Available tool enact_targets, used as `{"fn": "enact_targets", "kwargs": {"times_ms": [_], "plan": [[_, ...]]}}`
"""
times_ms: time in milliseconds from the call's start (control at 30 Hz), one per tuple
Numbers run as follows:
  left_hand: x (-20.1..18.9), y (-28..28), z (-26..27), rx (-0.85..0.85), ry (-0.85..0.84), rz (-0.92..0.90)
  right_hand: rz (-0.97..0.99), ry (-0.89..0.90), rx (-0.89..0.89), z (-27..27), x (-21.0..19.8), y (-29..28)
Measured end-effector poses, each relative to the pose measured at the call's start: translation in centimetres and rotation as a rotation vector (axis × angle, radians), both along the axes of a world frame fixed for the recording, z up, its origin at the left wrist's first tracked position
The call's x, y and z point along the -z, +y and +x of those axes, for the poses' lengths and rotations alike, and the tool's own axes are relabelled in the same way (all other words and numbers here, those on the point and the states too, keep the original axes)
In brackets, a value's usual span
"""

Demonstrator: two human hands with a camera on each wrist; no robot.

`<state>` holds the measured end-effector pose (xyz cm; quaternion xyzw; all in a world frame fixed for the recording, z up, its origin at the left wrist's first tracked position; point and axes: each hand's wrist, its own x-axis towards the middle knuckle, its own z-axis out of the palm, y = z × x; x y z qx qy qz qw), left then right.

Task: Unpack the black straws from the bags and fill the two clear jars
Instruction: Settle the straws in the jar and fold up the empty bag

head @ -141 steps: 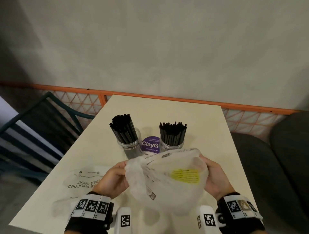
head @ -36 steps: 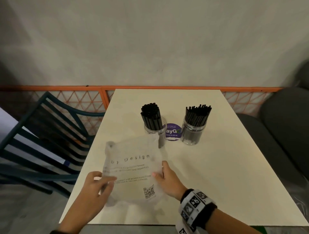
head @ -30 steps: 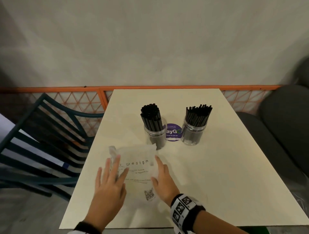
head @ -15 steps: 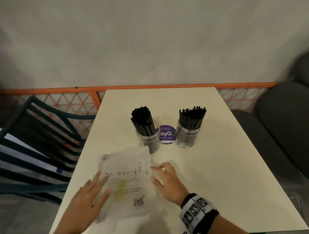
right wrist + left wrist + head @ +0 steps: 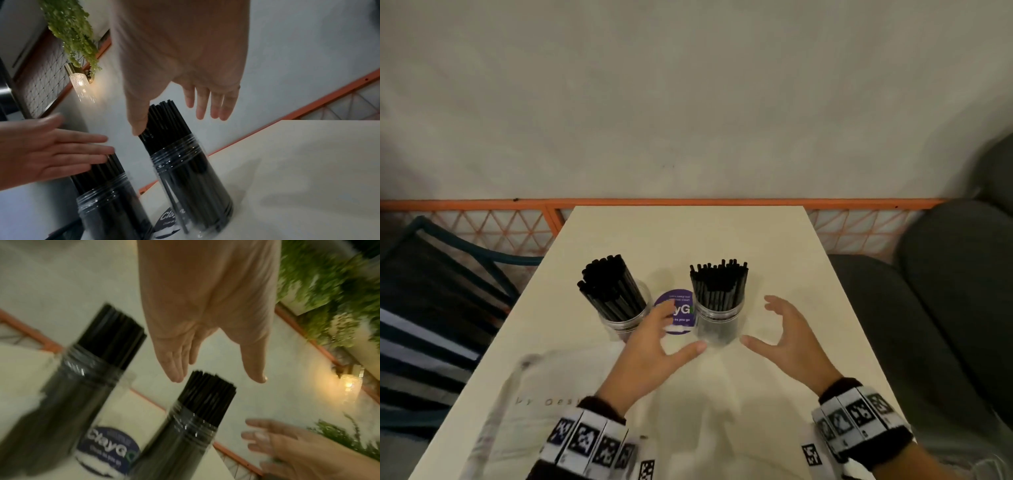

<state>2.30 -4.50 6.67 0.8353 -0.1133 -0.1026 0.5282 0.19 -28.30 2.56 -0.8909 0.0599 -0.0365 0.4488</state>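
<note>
Evidently we had both hands spread and empty about the right jar (image 5: 719, 318): left hand (image 5: 654, 356) just left of it, right hand (image 5: 791, 339) just right; black straws (image 5: 719, 284) stood bunched in it, and in the left jar (image 5: 625, 315) beyond the purple sticker (image 5: 681, 317); the bag (image 5: 530, 407) lay flat, nearer us; we judged it best to close both palms low on the glass, lest the straws tip.

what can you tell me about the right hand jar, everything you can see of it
The right jar is a clear, plastic-looking cylinder with a ribbed screw-thread neck and no lid. It stands upright on the cream table, packed with black straws that rise well above its rim, their tops uneven. A round purple sticker lies on the table just left of it. The left hand and right hand flank it, open, neither touching it.
</note>
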Motion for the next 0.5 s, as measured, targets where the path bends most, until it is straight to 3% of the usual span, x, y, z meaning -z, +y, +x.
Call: {"fn": "enact_targets", "kwargs": {"times_ms": [167,367,500], "plan": [[3.1,-5.2,4.9,-0.041,0.074,-0.043,-0.017,0.038,-0.144,3.8,0.0,-0.7],[3.6,-7.2,8.7,0.021,0.04,-0.141,0.115,-0.113,-0.283,8.3,1.1,0.5],[4.3,-7.8,9.8,-0.007,0.002,-0.147,0.184,-0.146,-0.243,10.1,1.5,1.6]]}}
